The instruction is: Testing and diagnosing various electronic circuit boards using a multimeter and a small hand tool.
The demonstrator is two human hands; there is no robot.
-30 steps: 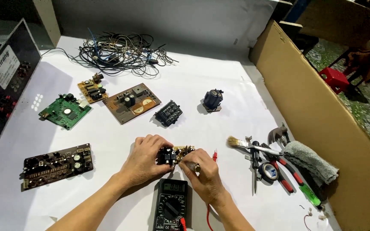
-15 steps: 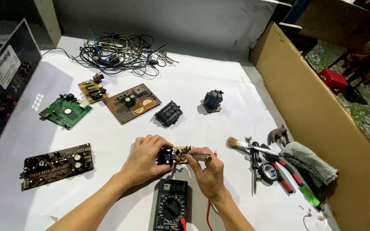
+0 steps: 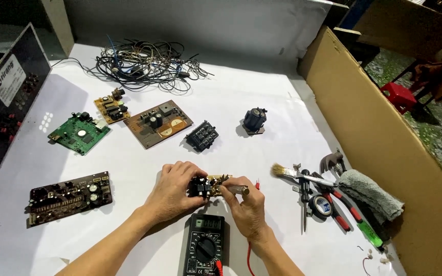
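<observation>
My left hand (image 3: 172, 189) grips a small circuit board (image 3: 208, 185) with black parts, holding it just above the white table (image 3: 262, 153). My right hand (image 3: 246, 204) pinches a thin metal-tipped probe (image 3: 237, 189) whose tip rests against the board's right side. A black digital multimeter (image 3: 205, 245) lies right below both hands, with a red lead (image 3: 249, 250) running from it near my right wrist.
Several circuit boards lie to the left: green (image 3: 79, 134), brown (image 3: 158, 123), small yellow (image 3: 111, 106), dark (image 3: 69, 197). A black connector block (image 3: 202, 136), a round dark part (image 3: 255, 119), a wire tangle (image 3: 141, 64), a brush (image 3: 295, 174), pliers (image 3: 336, 204), a grey cloth (image 3: 377, 194) and a cardboard wall (image 3: 384, 148) surround them.
My right hand has shifted slightly to the right and lifted the probe so its tip meets the small board's right edge. The left hand stays put on the board.
</observation>
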